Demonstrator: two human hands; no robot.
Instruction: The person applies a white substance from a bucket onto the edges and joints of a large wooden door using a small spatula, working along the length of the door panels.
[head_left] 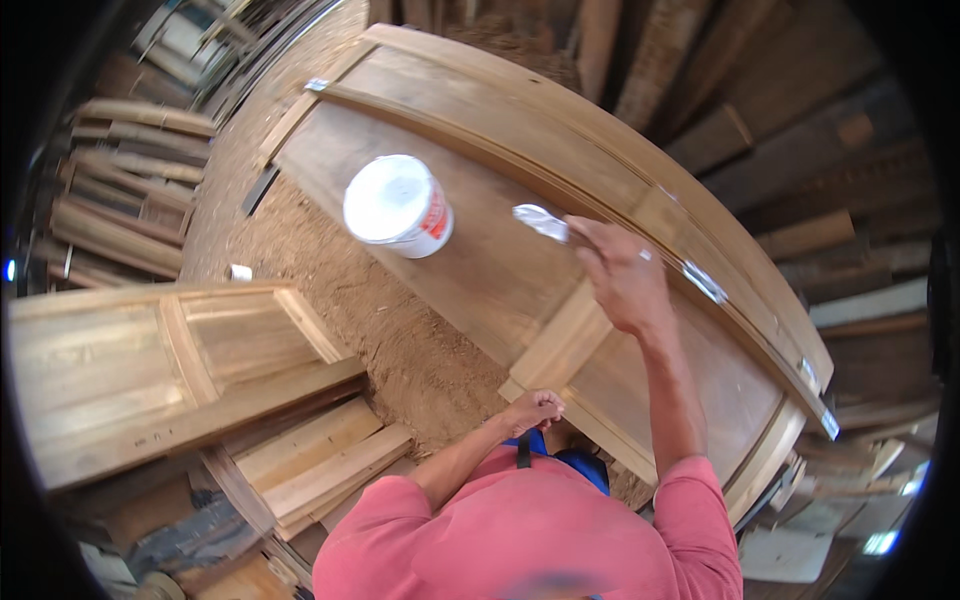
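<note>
My right hand (625, 270) is closed around the handle of a small flat tool (540, 222) with a white end, blurred too much to tell its exact kind. It is over a brown wooden door panel (480, 285) that lies flat in front of me. A white bucket (390, 205) with red markings and a white top stands on that panel, left of the tool. Close to my body, my left hand (535, 408) has its fingers curled in by the panel's near edge; whether anything is inside them is hidden.
Metal hinges (705, 282) show along the long wooden edge. Another panelled door (95, 345) lies at the left, above loose boards (330, 465). Stacked timber (135, 190) stands far left, and more planks (810, 235) crowd the right. A small white cup-like object (241, 272) rests on the dusty ground.
</note>
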